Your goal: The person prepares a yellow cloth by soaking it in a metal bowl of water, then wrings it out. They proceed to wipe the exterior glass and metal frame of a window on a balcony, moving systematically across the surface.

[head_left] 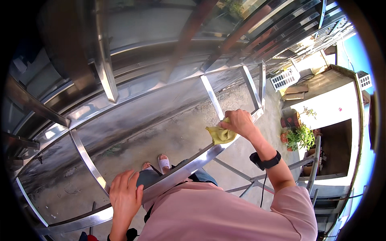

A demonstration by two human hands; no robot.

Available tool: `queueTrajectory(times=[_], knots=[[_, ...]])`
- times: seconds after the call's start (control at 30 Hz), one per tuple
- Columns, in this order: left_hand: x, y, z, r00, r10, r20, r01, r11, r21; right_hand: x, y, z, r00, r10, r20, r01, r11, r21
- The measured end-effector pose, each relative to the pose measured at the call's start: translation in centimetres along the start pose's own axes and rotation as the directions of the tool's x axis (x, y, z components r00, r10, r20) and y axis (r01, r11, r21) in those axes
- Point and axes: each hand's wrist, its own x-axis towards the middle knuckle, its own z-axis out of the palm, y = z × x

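My right hand (240, 121) is closed on a yellow-green cloth (222, 135), which lies bunched against the top of a shiny metal rail (189, 170) to the right of centre. The cloth hangs partly over the rail's far side. At the lower left, my left hand (125, 195) rests by the same rail with its fingers stretched out and the thumb apart, holding nothing. Crossbars (212, 97) join this rail to a second shiny rail (138, 93) farther off. A black band (265, 160) with a cable sits around my right wrist.
Upright metal bars (105, 74) rise from the far rail in front of dark glass. Below lies a concrete floor (124, 154), where my sandalled feet (163, 162) show. Metal struts (251, 179) cross beneath my right arm. Potted plants (300, 137) and a white wall (325, 122) stand at right.
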Motion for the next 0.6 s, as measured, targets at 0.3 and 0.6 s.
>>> queueTrajectory(times=[0.3, 0.6], knots=[[0.1, 0.5, 0.6, 0.996, -0.048, 0.072, 0.049, 0.998, -0.024, -3.4, 10.8, -4.4, 0.934, 0.283, -0.220, -0.137, 0.849, 0.510], [5.3, 6.2, 3.9, 0.981, -0.157, 0.114, 0.173, 0.974, -0.148, 16.7, 24.7, 0.8, 0.965, 0.160, -0.205, -0.048, 0.885, 0.464]])
